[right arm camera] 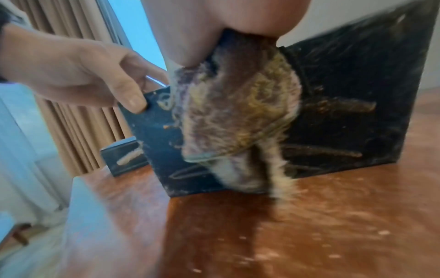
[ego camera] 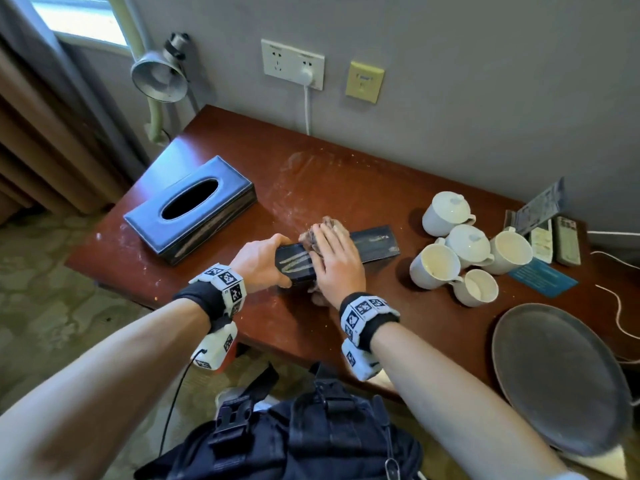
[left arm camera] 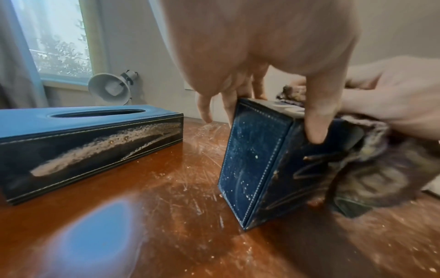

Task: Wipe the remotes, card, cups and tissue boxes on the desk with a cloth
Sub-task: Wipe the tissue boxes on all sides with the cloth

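Observation:
A dark tissue box (ego camera: 374,242) stands tipped on its long edge mid-desk, streaked with grime. My left hand (ego camera: 263,261) grips its near end, thumb on the near face and fingers over the far side; the left wrist view shows this hand (left arm camera: 273,114) on the box (left arm camera: 252,159). My right hand (ego camera: 334,261) lies flat on a brown fluffy cloth (ego camera: 329,226), pressing it onto the box. The cloth (right arm camera: 233,116) hangs down the box's near face (right arm camera: 345,94). A second blue tissue box (ego camera: 190,209) lies at the left. White cups (ego camera: 446,213), remotes (ego camera: 568,240) and a blue card (ego camera: 542,277) sit at the right.
A grey round plate (ego camera: 557,375) overhangs the desk's near right corner. White cables (ego camera: 620,306) trail at the right edge. A desk lamp (ego camera: 159,74) and a wall socket (ego camera: 292,64) are behind. The red-brown desk top (ego camera: 311,168) is dusty.

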